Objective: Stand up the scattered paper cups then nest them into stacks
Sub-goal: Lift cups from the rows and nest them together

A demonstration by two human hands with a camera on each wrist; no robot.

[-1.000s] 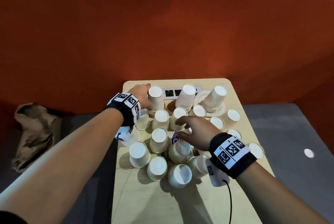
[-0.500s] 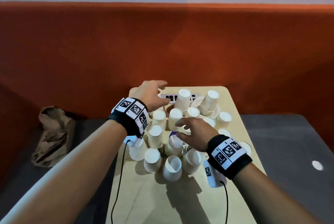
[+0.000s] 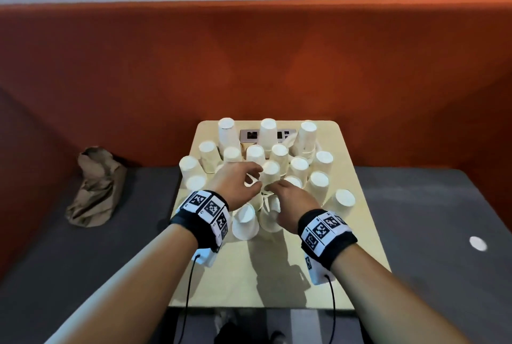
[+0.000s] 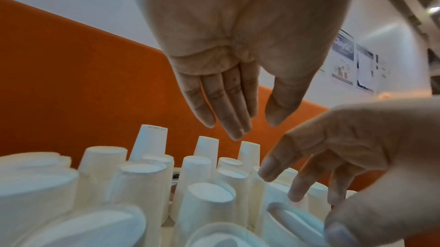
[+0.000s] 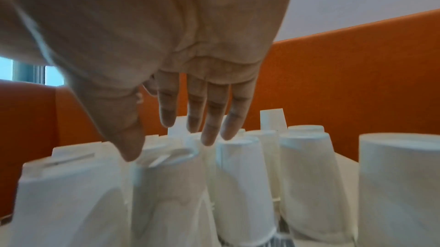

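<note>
Many white paper cups stand mouth-down in a tight cluster on a small beige table [image 3: 357,205]. Three taller nested stacks stand at the back: left stack [image 3: 225,133], middle stack [image 3: 268,133] and right stack [image 3: 306,135]. My left hand [image 3: 253,180] hovers over the middle of the cluster with straight fingers [image 4: 228,111] and thumb apart, holding nothing. My right hand [image 3: 273,187] hangs just beside it, fingers [image 5: 212,119] pointing down, thumb tip close to a cup's upturned base [image 5: 166,155]. One cup [image 3: 270,174] rises between the two hands.
A socket panel [image 3: 250,135] is set into the table's back edge between the stacks. A crumpled brown paper bag [image 3: 95,188] lies on the grey seat at the left. An orange backrest [image 3: 249,66] rises behind. The table's front part [image 3: 263,274] is bare; wrist cables hang over it.
My left hand has left the tall cup at the back left and come back to the middle, beside my right hand. The head view has pulled back and shows more table.
</note>
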